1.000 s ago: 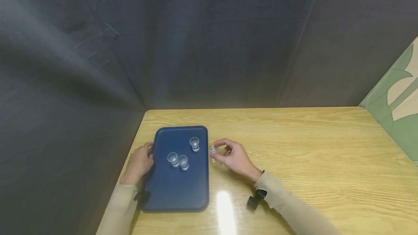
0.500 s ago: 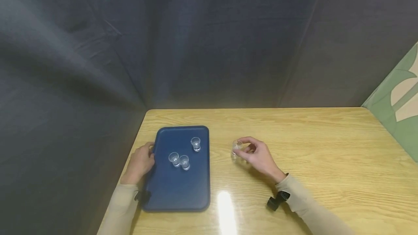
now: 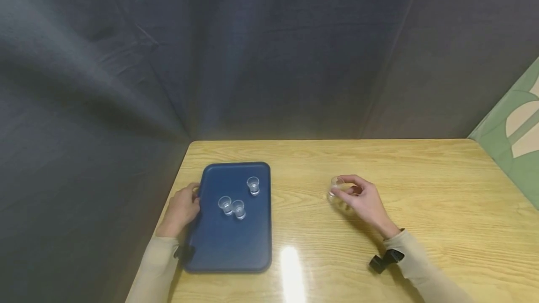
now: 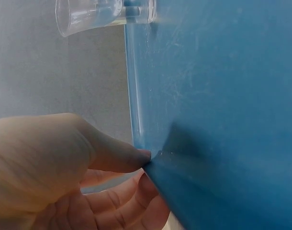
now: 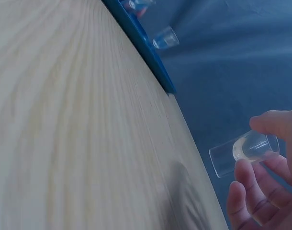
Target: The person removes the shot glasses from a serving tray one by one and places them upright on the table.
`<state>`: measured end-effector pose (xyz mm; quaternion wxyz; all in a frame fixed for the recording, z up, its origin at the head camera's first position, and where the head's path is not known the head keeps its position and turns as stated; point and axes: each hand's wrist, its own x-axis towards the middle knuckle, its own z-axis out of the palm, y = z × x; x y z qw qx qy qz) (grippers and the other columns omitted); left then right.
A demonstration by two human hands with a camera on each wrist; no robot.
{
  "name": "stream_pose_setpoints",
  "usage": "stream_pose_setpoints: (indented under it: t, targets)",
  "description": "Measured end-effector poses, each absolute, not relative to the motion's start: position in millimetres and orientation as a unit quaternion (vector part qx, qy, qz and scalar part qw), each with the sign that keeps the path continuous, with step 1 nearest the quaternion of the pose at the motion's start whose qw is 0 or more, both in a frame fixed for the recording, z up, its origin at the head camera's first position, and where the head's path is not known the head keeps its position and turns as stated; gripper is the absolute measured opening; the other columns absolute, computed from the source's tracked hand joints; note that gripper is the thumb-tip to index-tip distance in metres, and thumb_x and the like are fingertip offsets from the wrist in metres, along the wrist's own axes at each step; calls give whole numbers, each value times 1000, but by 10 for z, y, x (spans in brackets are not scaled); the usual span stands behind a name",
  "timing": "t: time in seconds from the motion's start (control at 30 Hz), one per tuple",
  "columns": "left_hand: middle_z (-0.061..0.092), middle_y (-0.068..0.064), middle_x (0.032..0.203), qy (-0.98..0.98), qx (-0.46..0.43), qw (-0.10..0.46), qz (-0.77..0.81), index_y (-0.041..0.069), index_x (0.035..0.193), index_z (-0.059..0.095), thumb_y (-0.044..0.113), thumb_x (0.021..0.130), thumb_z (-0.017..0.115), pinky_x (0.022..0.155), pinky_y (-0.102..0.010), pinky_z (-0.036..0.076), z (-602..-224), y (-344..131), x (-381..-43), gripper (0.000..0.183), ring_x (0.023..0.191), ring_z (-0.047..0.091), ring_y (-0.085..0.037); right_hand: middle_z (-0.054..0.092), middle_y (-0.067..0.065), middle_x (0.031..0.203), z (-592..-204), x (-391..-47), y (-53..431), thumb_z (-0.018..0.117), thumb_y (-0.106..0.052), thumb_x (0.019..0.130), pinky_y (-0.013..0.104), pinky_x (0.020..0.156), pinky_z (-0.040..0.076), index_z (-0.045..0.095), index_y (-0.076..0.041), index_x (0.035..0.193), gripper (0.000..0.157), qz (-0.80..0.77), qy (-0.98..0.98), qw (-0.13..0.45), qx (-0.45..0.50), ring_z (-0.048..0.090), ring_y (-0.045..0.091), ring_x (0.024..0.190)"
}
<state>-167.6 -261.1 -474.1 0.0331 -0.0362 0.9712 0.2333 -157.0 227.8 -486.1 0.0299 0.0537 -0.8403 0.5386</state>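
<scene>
My left hand [image 3: 179,210] grips the left edge of a dark blue tray [image 3: 227,247]; in the left wrist view its thumb [image 4: 122,155] lies on the rim and the fingers curl underneath. Right of the tray, my right hand [image 3: 367,200] pinches a small clear shot glass [image 3: 335,189] between thumb and fingers. In the right wrist view, the held shot glass [image 5: 244,152] appears apart from the tabletop. Three similar glasses stand on the tray: one shot glass [image 3: 253,185] towards the back right, and two close together near the middle, a left glass [image 3: 225,205] and a right glass [image 3: 238,209].
The wooden table [image 3: 421,191] stretches far to the right of the tray. A dark curtain [image 3: 286,60] hangs behind it and along the left side. Green and beige patterned cloth [image 3: 522,153] shows at the far right. Light glares on the tabletop near the front.
My right hand has carried the shot glass rightward, from beside the tray's right edge to farther out over the table. The left hand and the tray's glasses have stayed in place.
</scene>
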Motion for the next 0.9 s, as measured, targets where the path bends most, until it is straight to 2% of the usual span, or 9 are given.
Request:
stream_pose_setpoints:
  t: [0.17, 0.43, 0.7, 0.9]
  targets:
    - [74, -22, 108, 972, -31, 28, 233, -6, 146, 56, 3, 100, 59, 80, -57, 59, -4736, -2610, -1680, 47, 93, 73, -36, 73, 14, 119, -4850, -1539, 2460, 80, -24, 97, 30, 58, 57, 69, -5, 133, 42, 530, -846, 40, 35, 71, 17, 67]
    - [74, -21, 107, 972, -30, 27, 232, -6, 145, 57, 3, 99, 60, 80, -57, 59, -4738, -2616, -1674, 47, 92, 72, -36, 67, -24, 111, -4881, -1504, 2758, 78, -28, 99, 24, 58, 52, 66, -5, 137, 46, 516, -854, 62, 15, 70, 8, 75]
    - [75, -22, 108, 972, -30, 23, 233, -5, 145, 57, 3, 99, 60, 81, -57, 59, -4745, -2630, -1665, 47, 93, 73, -37, 65, -32, 110, -4855, -1476, 2979, 78, -30, 99, 25, 59, 55, 63, -3, 140, 51, 505, -859, 82, -5, 70, 5, 78]
    - [73, -20, 103, 971, -35, 26, 235, -4, 146, 57, 4, 100, 60, 76, -53, 59, -4753, -2628, -1680, 47, 87, 70, -32, 68, -32, 105, -4819, -1488, 3153, 77, -32, 99, 24, 60, 56, 65, -3, 137, 49, 506, -856, 98, -33, 71, 4, 77]
